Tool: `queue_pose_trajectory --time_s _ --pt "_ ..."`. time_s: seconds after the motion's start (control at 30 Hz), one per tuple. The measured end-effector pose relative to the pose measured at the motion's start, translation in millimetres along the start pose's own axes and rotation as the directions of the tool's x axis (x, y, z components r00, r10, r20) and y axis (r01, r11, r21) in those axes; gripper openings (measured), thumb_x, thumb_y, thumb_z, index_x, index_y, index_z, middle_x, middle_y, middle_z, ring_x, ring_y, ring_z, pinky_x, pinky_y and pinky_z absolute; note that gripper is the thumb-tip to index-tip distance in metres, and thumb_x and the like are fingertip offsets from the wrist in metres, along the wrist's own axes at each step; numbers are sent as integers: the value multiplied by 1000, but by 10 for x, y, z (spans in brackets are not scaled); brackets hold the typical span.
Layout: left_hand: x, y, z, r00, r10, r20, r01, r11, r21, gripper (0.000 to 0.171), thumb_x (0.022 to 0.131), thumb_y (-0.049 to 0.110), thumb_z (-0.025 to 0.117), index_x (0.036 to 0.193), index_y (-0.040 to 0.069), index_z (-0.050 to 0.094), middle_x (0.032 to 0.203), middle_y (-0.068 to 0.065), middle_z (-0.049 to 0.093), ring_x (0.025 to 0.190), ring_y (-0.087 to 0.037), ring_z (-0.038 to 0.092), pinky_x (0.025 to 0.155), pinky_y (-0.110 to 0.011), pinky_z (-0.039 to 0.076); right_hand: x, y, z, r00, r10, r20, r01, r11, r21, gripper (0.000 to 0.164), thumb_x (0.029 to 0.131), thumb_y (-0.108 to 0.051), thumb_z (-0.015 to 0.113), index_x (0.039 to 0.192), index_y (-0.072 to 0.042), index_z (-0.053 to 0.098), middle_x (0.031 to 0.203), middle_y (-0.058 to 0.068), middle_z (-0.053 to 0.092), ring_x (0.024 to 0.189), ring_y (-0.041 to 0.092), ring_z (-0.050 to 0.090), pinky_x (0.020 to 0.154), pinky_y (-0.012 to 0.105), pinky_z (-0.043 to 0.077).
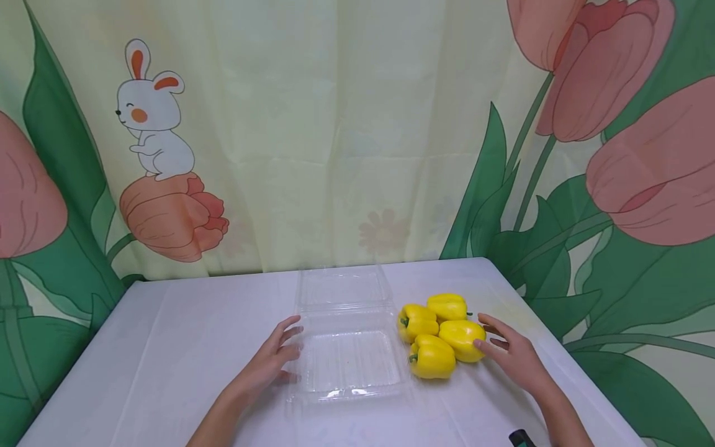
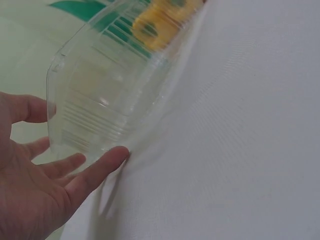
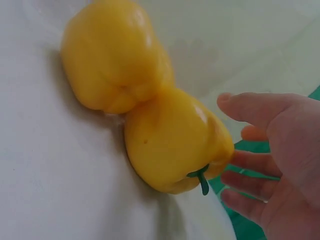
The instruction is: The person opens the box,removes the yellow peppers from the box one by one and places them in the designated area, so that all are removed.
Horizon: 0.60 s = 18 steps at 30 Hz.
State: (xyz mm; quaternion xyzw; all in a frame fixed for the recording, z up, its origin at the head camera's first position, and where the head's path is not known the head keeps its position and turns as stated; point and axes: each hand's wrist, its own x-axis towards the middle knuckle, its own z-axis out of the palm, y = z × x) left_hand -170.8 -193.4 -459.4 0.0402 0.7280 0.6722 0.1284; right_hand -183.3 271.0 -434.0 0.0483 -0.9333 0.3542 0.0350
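Note:
A clear plastic clamshell container [image 1: 349, 360] lies unfolded on the table, its lid [image 1: 343, 288] laid back toward the curtain. Beside the container's left wall is my left hand [image 1: 274, 360], fingers spread and loosely bent; in the left wrist view its fingertips are right at the rim [image 2: 50, 95]. Several yellow bell peppers sit clustered to the right of the container. My right hand [image 1: 514, 357] is at the rightmost bell pepper [image 1: 462, 340], thumb and fingers apart around its right side. The right wrist view shows a bell pepper with a green stem [image 3: 170, 142] near those fingertips.
A white cloth covers the table [image 1: 184, 360]. Behind it hangs a curtain [image 1: 279, 136] printed with tulips and a rabbit. A small dark object [image 1: 521, 437] pokes in at the bottom edge, near the right forearm.

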Motion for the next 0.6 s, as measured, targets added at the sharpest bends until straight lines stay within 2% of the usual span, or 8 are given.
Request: queue_pose_trajectory --time_s 0.17,0.3,0.47,0.6 --pt "-33 11 -46 1000 22 0 -22 1000 15 62 98 18 51 152 23 21 158 -16 25 138 -46 34 87 -48 53 -18 -64 -13 995 -34 -94 32 999 -23 59 95 -36 59 143 -6 44 144 20 49 128 39 48 102 51 42" --pt "-42 40 -91 999 33 -32 -31 999 44 61 98 21 51 152 22 21 158 -17 26 140 -44 34 94 -50 51 -19 -134 -14 994 -10 -113 8 1000 -23 56 96 -37 57 143 -9 45 145 19 48 132 41 43 103 57 41" --pt "-32 81 -146 995 50 -89 -39 992 120 61 99 23 52 152 18 23 157 -15 29 141 -39 34 99 -50 49 -17 -231 -10 993 -16 -119 14 1000 -16 56 95 -37 57 143 -11 46 145 20 47 135 43 39 103 65 36" --pt "-32 138 -192 991 71 -116 -43 972 229 62 98 29 53 152 17 24 157 -12 31 143 -36 33 105 -52 43 3 -281 2 990 -64 -122 61 998 -31 54 94 -35 59 142 -11 47 144 19 49 135 42 40 103 67 35"
